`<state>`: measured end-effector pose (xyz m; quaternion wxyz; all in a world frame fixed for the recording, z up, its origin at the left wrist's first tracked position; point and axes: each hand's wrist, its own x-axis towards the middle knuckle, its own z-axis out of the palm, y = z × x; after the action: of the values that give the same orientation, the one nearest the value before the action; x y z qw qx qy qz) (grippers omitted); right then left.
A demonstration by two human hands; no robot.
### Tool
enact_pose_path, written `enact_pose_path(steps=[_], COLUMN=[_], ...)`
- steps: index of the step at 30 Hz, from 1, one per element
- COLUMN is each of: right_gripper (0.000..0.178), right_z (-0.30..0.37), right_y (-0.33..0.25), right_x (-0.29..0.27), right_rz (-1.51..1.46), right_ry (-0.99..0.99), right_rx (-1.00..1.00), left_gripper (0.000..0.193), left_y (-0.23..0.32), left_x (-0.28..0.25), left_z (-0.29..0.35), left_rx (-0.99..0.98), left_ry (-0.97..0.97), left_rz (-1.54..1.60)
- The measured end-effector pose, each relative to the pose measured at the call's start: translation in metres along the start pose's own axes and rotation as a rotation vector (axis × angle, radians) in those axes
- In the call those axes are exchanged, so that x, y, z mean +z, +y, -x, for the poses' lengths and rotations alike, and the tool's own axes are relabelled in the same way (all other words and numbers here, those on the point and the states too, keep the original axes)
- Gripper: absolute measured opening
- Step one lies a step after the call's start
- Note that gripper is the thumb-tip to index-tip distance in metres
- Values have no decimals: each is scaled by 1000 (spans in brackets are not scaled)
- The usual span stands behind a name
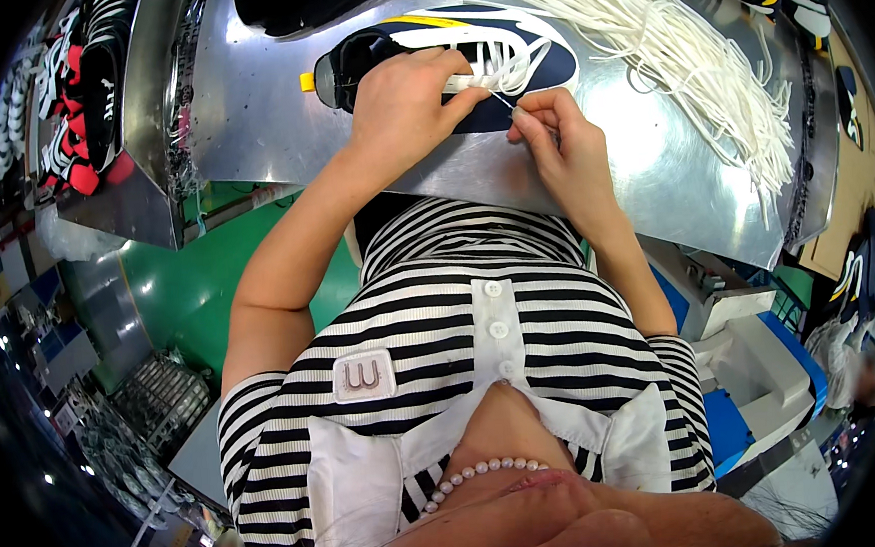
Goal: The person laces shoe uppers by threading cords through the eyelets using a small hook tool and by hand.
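Observation:
A navy, white and yellow sneaker upper lies across the metal table, its opening at the left and its toe at the right. My left hand rests over its middle, with thumb and fingers closed on the edge by the eyelets. White shoelace crosses the front and loops loosely over the toe side. Just right of the near edge, my right hand pinches a thin, taut end of this lace between thumb and forefinger. The left palm hides part of the upper.
A big bundle of white laces spreads over the right side of the metal table. A black item sits at the far edge. Black, red and white uppers are stacked at left, more uppers at far right.

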<state>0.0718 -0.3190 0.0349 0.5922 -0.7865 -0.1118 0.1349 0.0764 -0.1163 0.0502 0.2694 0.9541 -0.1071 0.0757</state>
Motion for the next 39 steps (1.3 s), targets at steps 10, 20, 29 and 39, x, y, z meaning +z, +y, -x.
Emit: enact_pose_path(steps=[10,20,29,39], right_gripper=[19,26,24,22], right_z=[-8,8,-27,-49], right_y=[1,-5,-51,-24], right_x=[15,-48,2,-7], right_rz=[13,312,811,200], right_ry=[43,-99,-264,-251], right_rx=[89,-14,-350,-121], left_gripper=[24,18,15,16], left_y=[2,5,9,9], left_x=[0,-5,-1,1], left_z=[6,27,39,38], left_rx=[58,241,418,357], left_ry=[-99,111,207,127], left_rz=[179,-36,-103,16])
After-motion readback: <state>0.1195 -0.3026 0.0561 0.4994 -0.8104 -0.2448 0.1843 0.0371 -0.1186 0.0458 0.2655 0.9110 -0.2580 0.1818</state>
